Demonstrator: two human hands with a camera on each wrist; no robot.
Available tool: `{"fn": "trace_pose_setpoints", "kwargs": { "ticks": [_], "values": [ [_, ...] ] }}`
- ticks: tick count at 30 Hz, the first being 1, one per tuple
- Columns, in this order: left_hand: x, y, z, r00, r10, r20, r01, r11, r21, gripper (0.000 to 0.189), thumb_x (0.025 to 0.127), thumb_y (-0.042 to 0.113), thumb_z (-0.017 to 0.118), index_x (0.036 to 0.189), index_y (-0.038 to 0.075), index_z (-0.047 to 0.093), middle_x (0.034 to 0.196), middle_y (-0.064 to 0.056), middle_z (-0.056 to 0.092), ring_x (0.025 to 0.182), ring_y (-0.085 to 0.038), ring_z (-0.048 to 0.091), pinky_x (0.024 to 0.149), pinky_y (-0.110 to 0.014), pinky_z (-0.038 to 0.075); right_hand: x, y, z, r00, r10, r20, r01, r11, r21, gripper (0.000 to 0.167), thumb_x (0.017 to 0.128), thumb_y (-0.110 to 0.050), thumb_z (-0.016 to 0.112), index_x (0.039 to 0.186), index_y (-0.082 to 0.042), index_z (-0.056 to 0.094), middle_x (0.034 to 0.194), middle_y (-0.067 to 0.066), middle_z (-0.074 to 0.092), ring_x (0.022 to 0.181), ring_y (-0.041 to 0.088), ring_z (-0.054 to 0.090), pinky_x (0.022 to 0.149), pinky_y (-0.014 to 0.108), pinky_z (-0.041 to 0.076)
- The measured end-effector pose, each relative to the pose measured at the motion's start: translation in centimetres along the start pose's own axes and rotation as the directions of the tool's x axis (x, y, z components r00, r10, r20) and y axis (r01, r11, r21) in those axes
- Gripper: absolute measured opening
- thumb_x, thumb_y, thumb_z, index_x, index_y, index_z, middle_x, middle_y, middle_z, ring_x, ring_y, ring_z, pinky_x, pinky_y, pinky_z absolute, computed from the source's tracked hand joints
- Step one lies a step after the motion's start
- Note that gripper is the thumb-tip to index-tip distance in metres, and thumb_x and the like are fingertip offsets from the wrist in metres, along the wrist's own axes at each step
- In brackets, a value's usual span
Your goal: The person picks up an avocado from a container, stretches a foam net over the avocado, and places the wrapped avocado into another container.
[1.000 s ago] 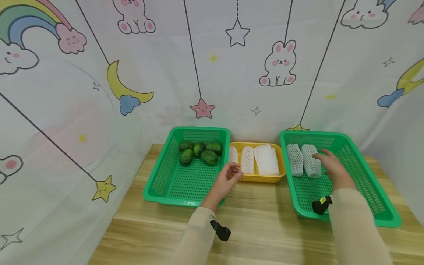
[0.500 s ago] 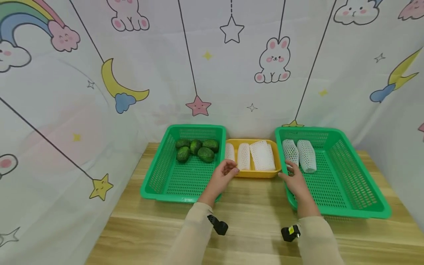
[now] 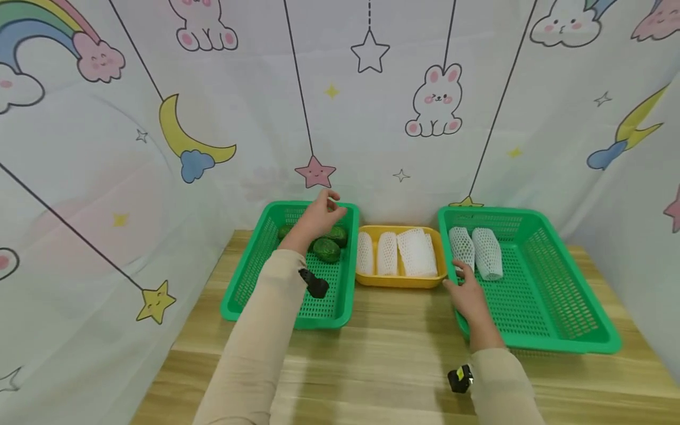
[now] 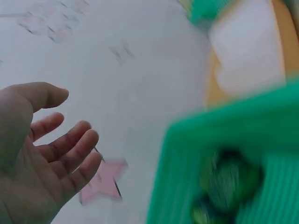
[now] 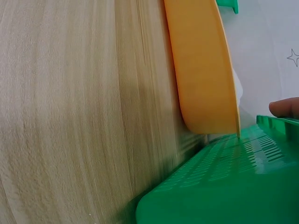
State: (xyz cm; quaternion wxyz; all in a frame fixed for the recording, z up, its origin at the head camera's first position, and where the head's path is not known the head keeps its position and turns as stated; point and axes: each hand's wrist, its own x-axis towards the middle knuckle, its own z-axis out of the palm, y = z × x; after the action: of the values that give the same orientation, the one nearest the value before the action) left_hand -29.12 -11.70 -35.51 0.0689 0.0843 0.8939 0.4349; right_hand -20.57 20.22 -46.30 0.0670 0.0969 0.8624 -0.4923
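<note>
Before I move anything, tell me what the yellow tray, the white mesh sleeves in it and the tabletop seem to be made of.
Yellow tray: likely molded plastic, smooth; its walls are evenly colored with rounded corners.
White mesh sleeves: probably foam netting, matte; the open lattice suggests it.
Tabletop: wood or wood-look laminate, with streaked grain and slight sheen; the pictures don't settle which.

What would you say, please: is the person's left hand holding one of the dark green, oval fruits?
No, the left wrist camera shows the left hand holding nothing, its thumb and fingers apart.
</note>
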Motion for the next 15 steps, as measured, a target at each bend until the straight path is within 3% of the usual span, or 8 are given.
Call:
{"fn": "trace_pose_setpoints", "kwargs": {
  "ticks": [2, 4, 6, 8, 10, 15],
  "values": [
    [0.9, -1.8, -1.1, 0.999, -0.036, -0.012, 0.038, 0.981, 0.193, 0.04, 0.097, 0.029, 0.048, 0.131, 0.01, 0.037, 0.126, -0.013, 0.045, 0.107, -0.028, 0.048, 0.083, -0.044, 0.042, 0.0, 0.0, 0.1, 1.0, -0.001, -0.007, 0.001, 1.0, 0.012, 0.058, 0.095, -0.015, 0.046, 0.146, -0.008, 0.019, 0.141, 0.03, 0.026, 0.125, 0.045, 0.03, 0.096, 0.056, 0.032],
    [1.4, -4.3, -1.6, 0.997, -0.078, -0.023, 0.081, 0.936, 0.344, 0.041, 0.097, 0.025, 0.049, 0.132, 0.007, 0.038, 0.127, -0.016, 0.043, 0.111, -0.032, 0.045, 0.085, -0.046, 0.042, 0.0, 0.0, 0.1, 1.0, 0.002, -0.009, -0.002, 1.0, 0.016, 0.058, 0.095, -0.015, 0.047, 0.146, -0.008, 0.02, 0.142, 0.03, 0.026, 0.125, 0.045, 0.03, 0.095, 0.056, 0.032],
    [1.5, -7.0, -2.0, 0.99, -0.134, -0.031, 0.134, 0.891, 0.434, 0.045, 0.096, 0.023, 0.052, 0.135, 0.005, 0.037, 0.132, -0.021, 0.038, 0.119, -0.036, 0.039, 0.09, -0.049, 0.039, 0.0, 0.0, 0.1, 1.0, 0.001, -0.013, -0.001, 1.0, 0.018, 0.058, 0.095, -0.014, 0.047, 0.146, -0.008, 0.02, 0.141, 0.03, 0.026, 0.125, 0.045, 0.03, 0.095, 0.056, 0.033],
    [1.2, -9.3, -2.3, 0.979, -0.2, -0.024, 0.189, 0.873, 0.449, 0.052, 0.095, 0.022, 0.053, 0.139, 0.005, 0.032, 0.137, -0.025, 0.03, 0.125, -0.041, 0.03, 0.094, -0.053, 0.035, 0.0, -0.1, 0.2, 1.0, 0.003, -0.013, -0.003, 1.0, 0.021, 0.058, 0.095, -0.015, 0.047, 0.146, -0.009, 0.02, 0.142, 0.03, 0.025, 0.125, 0.045, 0.03, 0.095, 0.056, 0.032],
    [0.8, -11.1, -2.5, 0.966, -0.258, -0.005, 0.235, 0.871, 0.432, 0.06, 0.094, 0.022, 0.054, 0.143, 0.004, 0.025, 0.142, -0.028, 0.021, 0.13, -0.044, 0.02, 0.097, -0.056, 0.031, 0.0, 0.0, 0.3, 1.0, 0.004, -0.013, -0.003, 0.999, 0.034, 0.058, 0.095, -0.014, 0.048, 0.146, -0.009, 0.02, 0.142, 0.03, 0.025, 0.125, 0.046, 0.029, 0.096, 0.056, 0.032],
    [0.1, -13.0, -2.5, 0.934, -0.351, 0.063, 0.292, 0.854, 0.43, 0.074, 0.094, 0.024, 0.055, 0.149, 0.01, 0.008, 0.15, -0.026, 0.0, 0.134, -0.048, 0.004, 0.096, -0.063, 0.027, 0.2, 0.2, 0.2, 1.0, 0.016, -0.02, -0.015, 0.998, 0.058, 0.059, 0.095, -0.014, 0.048, 0.146, -0.009, 0.021, 0.142, 0.03, 0.025, 0.126, 0.046, 0.029, 0.096, 0.056, 0.032]
  ]
}}
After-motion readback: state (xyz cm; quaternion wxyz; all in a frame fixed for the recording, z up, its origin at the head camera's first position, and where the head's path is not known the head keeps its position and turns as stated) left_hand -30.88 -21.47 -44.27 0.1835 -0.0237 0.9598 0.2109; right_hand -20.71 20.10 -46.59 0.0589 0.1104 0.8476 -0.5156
